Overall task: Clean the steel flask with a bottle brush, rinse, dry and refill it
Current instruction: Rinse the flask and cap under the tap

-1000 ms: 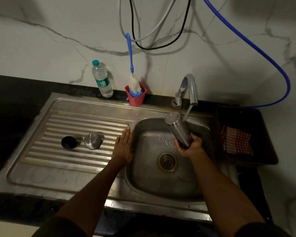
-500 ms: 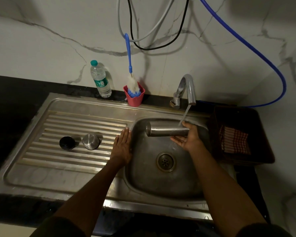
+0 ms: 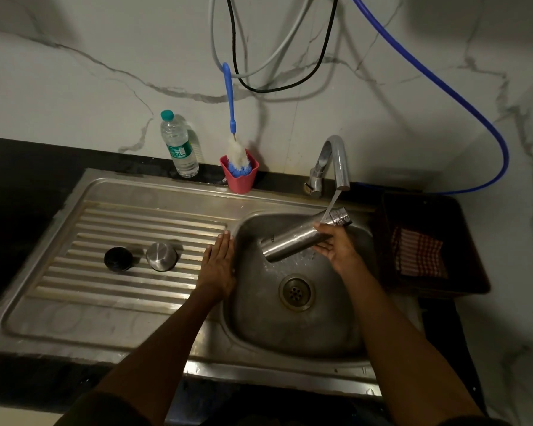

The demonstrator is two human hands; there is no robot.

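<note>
Sink (image 3: 142, 305) steel is seen filling the counter, with a ribbed drainboard on the left and a basin on the right. A flask (image 3: 299, 236) is held tilted over the basin under the running tap (image 3: 336, 161), gripped by the curled fingers of the right hand (image 3: 336, 249). The left hand (image 3: 217, 265) is laid flat, fingers straight, on the basin's edge. A brush (image 3: 233, 127) is stood in a pink cup (image 3: 240, 178). Two caps (image 3: 162, 256) are set on the drainboard.
</note>
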